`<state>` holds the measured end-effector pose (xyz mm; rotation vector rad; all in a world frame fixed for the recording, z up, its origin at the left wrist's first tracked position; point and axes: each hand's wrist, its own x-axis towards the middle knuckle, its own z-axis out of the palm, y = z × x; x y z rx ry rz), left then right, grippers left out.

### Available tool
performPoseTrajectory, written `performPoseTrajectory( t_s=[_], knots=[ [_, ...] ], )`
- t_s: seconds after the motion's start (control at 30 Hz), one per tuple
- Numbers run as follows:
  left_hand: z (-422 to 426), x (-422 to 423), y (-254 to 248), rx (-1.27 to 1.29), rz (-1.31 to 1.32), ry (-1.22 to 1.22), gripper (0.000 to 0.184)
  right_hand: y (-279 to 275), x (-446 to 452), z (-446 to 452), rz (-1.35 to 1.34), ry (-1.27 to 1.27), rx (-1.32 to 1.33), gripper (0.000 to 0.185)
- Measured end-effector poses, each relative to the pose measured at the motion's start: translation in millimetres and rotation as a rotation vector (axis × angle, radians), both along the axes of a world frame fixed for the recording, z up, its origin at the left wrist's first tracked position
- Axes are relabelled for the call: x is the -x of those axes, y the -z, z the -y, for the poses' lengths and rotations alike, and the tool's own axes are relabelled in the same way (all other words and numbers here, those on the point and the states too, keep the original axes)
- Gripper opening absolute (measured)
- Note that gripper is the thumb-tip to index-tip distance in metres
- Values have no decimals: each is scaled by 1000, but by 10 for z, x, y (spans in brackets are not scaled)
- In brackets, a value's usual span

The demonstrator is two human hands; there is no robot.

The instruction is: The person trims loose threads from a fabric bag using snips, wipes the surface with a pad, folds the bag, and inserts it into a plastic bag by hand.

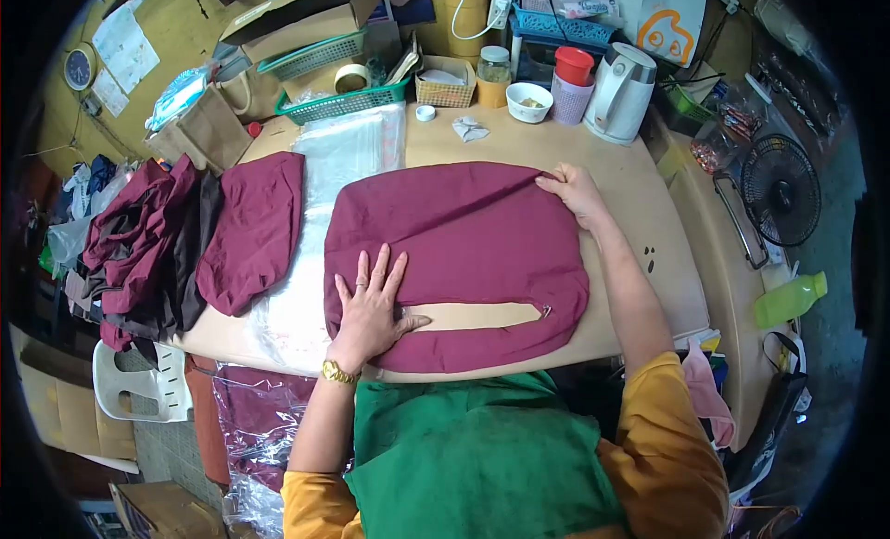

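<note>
A maroon fabric piece (464,252), rounded like a soft bag or cover, lies flat on the table in front of me. Near its lower edge a long slit (477,316) shows beige, and a small metal zipper pull (546,310) sits at the right end. My left hand (375,303) rests flat on its lower left, fingers spread, thumb at the slit's left end. At the upper right corner my right hand (572,191) pinches the fabric's edge. A diagonal fold runs from that corner toward the left.
To the left are more maroon fabric pieces (252,228) and a stack of clear plastic bags (352,154). Along the back stand a green basket (343,105), a white bowl (529,103), a red-lidded cup (573,85) and a kettle (621,94). A fan (781,189) is at right.
</note>
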<state>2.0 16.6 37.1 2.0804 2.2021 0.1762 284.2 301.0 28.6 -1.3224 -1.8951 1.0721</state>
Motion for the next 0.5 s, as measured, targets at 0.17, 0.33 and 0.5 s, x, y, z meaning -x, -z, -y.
performPoseTrajectory(
  t_s=[0.17,0.33,0.5],
  knots=[
    [-63,116,-12,-4,104,-41,57,-574,199,364,-899,-54,262,26],
    [-271,420,-189,-179,854,-198,38,-261,275,-34,-553,-26,28,25],
    [-252,568,-159,-239,987,-241,46,79,186,1226,726,-422,-474,60]
  ],
)
